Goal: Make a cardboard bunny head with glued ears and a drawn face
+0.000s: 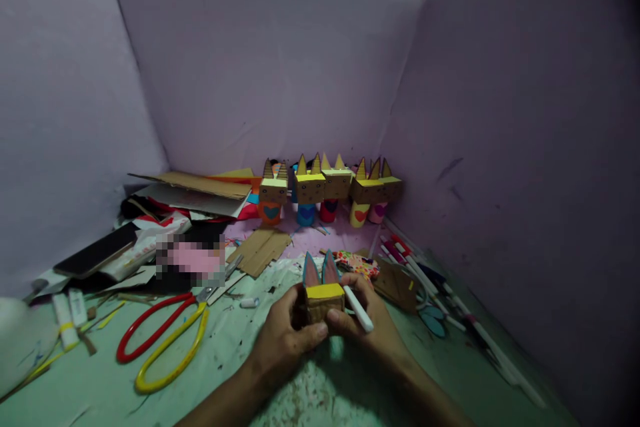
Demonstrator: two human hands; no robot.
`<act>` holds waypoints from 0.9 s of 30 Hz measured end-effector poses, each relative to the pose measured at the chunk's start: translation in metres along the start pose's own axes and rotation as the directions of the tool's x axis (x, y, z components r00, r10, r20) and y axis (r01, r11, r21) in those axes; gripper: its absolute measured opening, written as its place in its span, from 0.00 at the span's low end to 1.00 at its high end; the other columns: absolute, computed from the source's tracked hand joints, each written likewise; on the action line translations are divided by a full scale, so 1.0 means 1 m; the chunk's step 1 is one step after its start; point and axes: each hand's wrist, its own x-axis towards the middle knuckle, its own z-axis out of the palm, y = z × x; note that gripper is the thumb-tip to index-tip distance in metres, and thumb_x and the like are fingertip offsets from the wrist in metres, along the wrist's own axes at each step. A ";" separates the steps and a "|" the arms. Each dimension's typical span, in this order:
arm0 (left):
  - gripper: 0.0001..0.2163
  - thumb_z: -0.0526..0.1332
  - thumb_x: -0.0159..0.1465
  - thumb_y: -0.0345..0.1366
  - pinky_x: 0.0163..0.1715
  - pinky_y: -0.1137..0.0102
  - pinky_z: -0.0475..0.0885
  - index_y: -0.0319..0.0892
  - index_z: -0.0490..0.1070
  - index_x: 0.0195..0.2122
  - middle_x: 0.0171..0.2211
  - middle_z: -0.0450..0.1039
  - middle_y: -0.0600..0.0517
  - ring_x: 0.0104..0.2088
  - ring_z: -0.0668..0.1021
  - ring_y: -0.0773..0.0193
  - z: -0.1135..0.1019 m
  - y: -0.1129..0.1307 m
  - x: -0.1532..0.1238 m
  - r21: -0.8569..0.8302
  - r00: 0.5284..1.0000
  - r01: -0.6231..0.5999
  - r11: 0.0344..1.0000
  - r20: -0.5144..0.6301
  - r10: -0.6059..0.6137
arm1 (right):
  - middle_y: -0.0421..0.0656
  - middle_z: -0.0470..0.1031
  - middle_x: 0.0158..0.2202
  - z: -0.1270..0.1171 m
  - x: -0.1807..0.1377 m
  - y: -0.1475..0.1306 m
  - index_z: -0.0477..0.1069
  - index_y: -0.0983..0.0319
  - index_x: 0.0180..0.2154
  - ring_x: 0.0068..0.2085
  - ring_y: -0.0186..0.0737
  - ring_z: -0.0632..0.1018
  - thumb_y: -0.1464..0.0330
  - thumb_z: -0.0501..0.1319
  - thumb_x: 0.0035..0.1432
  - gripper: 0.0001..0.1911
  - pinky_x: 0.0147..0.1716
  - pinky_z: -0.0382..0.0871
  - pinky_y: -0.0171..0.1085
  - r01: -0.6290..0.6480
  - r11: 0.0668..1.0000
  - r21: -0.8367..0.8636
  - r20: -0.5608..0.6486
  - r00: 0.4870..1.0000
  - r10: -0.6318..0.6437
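A small cardboard box head [324, 302] with a yellow top and two blue-edged pink ears sits between my hands at the lower middle. My left hand [281, 345] grips its left side, fingers closed on it. My right hand [371, 325] pinches its right side and also holds a white marker [358, 308] that points up-left. Both hands hover just over the pale green table [90, 380].
Several finished cardboard animal figures [327, 190] stand in a row at the back wall. Red and yellow scissors [165, 337] lie left of my hands. Cardboard pieces [260, 248], a dark phone [95, 250] and paper clutter fill the left. Markers [425, 273] lie along the right wall.
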 end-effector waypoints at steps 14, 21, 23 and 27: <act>0.27 0.72 0.42 0.41 0.16 0.73 0.68 0.32 0.72 0.42 0.31 0.76 0.44 0.21 0.72 0.67 -0.004 -0.001 0.011 -0.081 0.962 0.217 0.973 -0.153 -0.228 | 0.37 0.71 0.16 -0.006 -0.014 -0.015 0.76 0.60 0.32 0.18 0.34 0.71 0.56 0.63 0.54 0.14 0.19 0.63 0.33 0.266 0.964 -0.016 -0.444 0.862 -0.245; 0.26 0.70 0.40 0.36 0.15 0.72 0.70 0.34 0.72 0.42 0.29 0.76 0.46 0.21 0.74 0.64 -0.004 -0.001 0.015 -0.110 0.938 0.273 0.956 -0.189 -0.290 | 0.36 0.70 0.16 0.021 -0.017 -0.011 0.71 0.58 0.27 0.19 0.35 0.70 0.62 0.64 0.50 0.07 0.20 0.61 0.33 0.143 0.988 -0.056 -0.401 0.903 -0.153; 0.25 0.70 0.41 0.35 0.15 0.72 0.70 0.35 0.72 0.42 0.30 0.77 0.46 0.22 0.75 0.63 -0.004 0.001 0.016 -0.108 0.933 0.291 0.951 -0.189 -0.307 | 0.37 0.72 0.18 0.023 -0.016 -0.009 0.72 0.58 0.29 0.21 0.36 0.71 0.63 0.62 0.51 0.06 0.22 0.63 0.34 0.152 0.987 -0.044 -0.407 0.900 -0.157; 0.25 0.70 0.39 0.35 0.15 0.73 0.70 0.35 0.73 0.40 0.28 0.76 0.47 0.23 0.76 0.62 -0.003 0.003 0.017 -0.120 0.925 0.308 0.944 -0.195 -0.326 | 0.39 0.75 0.21 0.020 -0.009 -0.006 0.73 0.59 0.29 0.23 0.38 0.74 0.67 0.63 0.49 0.03 0.23 0.65 0.35 0.239 0.935 -0.263 -0.361 0.874 -0.325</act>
